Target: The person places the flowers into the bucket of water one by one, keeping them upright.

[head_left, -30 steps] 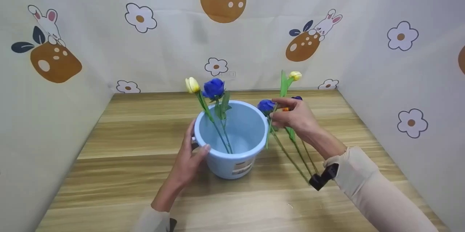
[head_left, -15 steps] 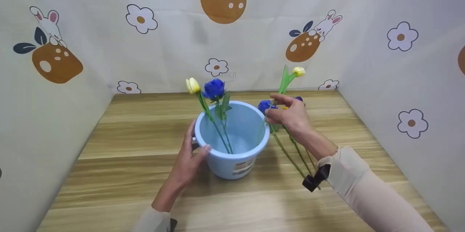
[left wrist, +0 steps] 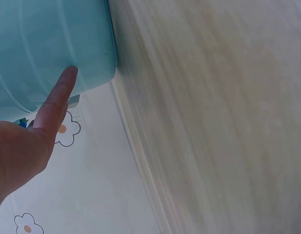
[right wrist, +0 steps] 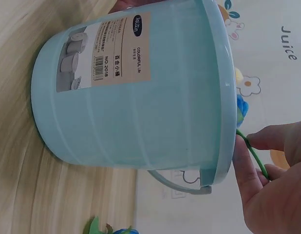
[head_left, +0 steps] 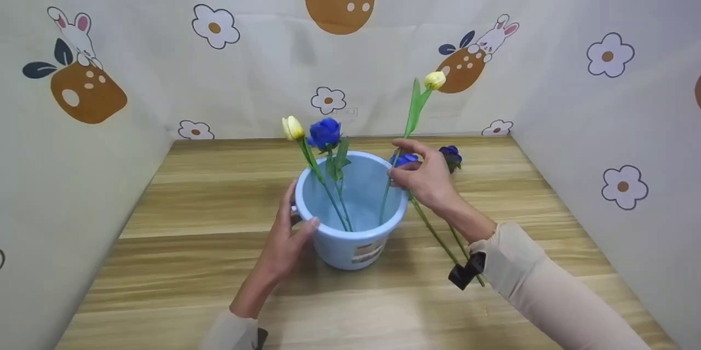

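Since a second ago, the right hand (head_left: 424,175) has shifted left to the bucket (head_left: 334,251), and the tulip (head_left: 414,113) it holds has risen; its stem, outside the rim then, now runs down inside. The left hand (head_left: 288,240) stays at the bucket's left side, thumb over the rim and fingers round the outer wall, holding it upright on the table (head_left: 191,218).

The right hand keeps a narrow pinch on the stem, thumb against fingers, just above the rim on the right. The tulip's bloom stands well above the hand, tilted to the right. Whether the stem's foot touches the bottom, I cannot tell.

The work looks roughly half done. A yellow tulip (head_left: 293,128) and a blue rose (head_left: 325,133) already stand in the bucket, leaning left, with no hand on them. The third flower is partly in, but not yet let go. Left outside are a second rose (head_left: 405,160), just right of the bucket and partly behind the right hand, and a dark rose (head_left: 450,157) farther right, both with stems reaching towards the near side. The hand may hide more; I cannot tell.
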`<state>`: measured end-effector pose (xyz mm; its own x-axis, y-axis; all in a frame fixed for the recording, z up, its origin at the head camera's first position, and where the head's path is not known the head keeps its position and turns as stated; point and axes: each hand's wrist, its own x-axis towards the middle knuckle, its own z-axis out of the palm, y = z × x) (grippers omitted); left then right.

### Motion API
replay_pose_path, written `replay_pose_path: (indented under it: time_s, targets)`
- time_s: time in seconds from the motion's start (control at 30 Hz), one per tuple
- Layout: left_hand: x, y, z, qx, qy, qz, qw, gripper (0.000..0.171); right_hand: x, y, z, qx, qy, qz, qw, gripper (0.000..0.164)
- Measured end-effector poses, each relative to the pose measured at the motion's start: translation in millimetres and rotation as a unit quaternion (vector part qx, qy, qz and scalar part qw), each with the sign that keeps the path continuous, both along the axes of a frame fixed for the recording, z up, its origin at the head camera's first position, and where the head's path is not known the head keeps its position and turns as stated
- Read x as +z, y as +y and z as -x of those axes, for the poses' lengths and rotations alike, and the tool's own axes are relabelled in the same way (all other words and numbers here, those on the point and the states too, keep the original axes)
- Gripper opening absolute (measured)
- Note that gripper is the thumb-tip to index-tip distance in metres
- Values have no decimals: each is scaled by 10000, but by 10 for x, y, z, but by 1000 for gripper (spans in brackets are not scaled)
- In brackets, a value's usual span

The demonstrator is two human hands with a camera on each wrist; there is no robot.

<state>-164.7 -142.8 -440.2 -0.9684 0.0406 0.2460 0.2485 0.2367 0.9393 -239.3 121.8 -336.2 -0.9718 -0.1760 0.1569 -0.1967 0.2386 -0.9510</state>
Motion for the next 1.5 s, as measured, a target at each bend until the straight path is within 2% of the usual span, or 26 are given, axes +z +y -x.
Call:
replay_pose_path:
  time_s: [0.23, 0.5, 0.83, 1.13, 1.5]
  targets:
    - [336, 44, -183, -144, -337, -47, 9993, 76, 24, -141, -22, 130, 174, -597, 9980, 55]
    - [335, 47, -176, -157, -344, -49, 9993, 76, 34, -304, -54, 293, 413, -1378, 9892, 53]
    - [333, 43, -183, -183, -445, -87, 9988, 75, 23, -447, -20, 412, 444, -1861, 9807, 51]
    - [337, 40, -192, -172, -605, -66, 9980, 76, -17, -520, 41, 382, 679, -2560, 9635, 50]
    - [331, 40, -189, -175, -525, -17, 9985, 75, -34, -593, 91, 683, 534, -2920, 9525, 45]
